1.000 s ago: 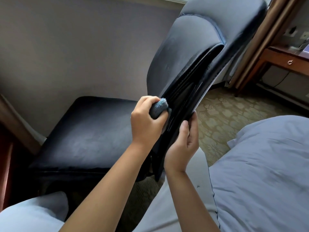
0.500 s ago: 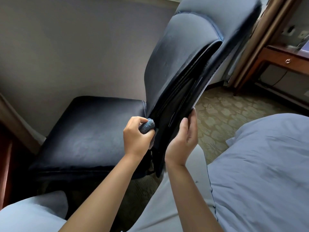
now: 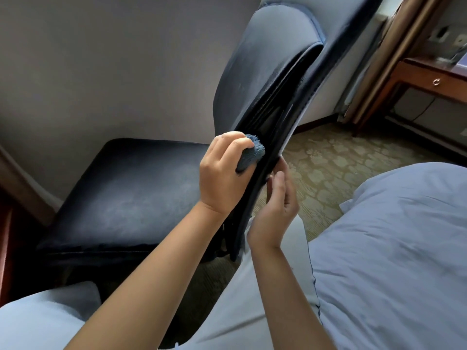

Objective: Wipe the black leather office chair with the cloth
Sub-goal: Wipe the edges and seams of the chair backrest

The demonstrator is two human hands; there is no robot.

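Where fingers (image 3: 235, 142) hide: cloth (image 3: 252, 155) mostly

Single head-worn wide-angle view, facing forward and down, close over both forearms, which enter from the lower edge. Chair (image 3: 131, 195) fills centre and left at near range; bed (image 3: 394, 248) lower right, carpet (image 3: 326, 157) and wooden counter (image 3: 429, 79) recede upper right.
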